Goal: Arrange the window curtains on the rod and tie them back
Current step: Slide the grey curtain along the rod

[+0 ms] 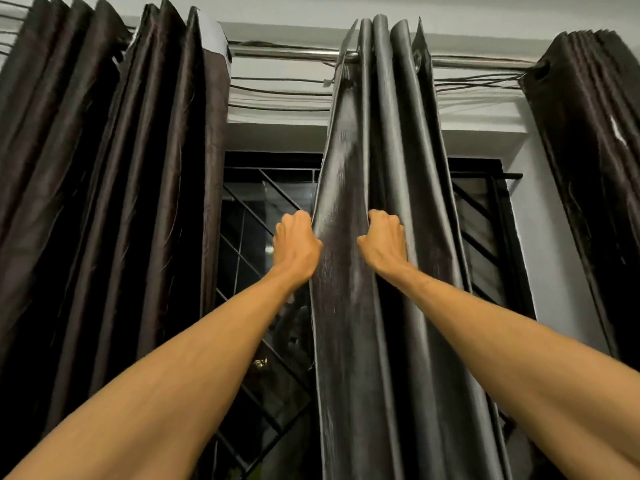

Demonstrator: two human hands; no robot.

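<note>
A dark grey shiny curtain panel (384, 140) hangs bunched in folds from a metal rod (287, 54) at the middle of the window. My left hand (296, 245) grips the panel's left edge at about mid height. My right hand (382, 242) grips a fold just to the right, fingers curled into the cloth. A wide fold of the panel stretches between the two hands. A dark brown gathered curtain (114, 168) hangs at the left and another dark brown curtain (592, 150) at the far right, both on the same rod.
Behind the curtains is a dark window with a black metal grille (256, 216). Several thin cables (280, 95) run along the white wall under the rod. A white wall strip (550, 258) shows right of the window frame.
</note>
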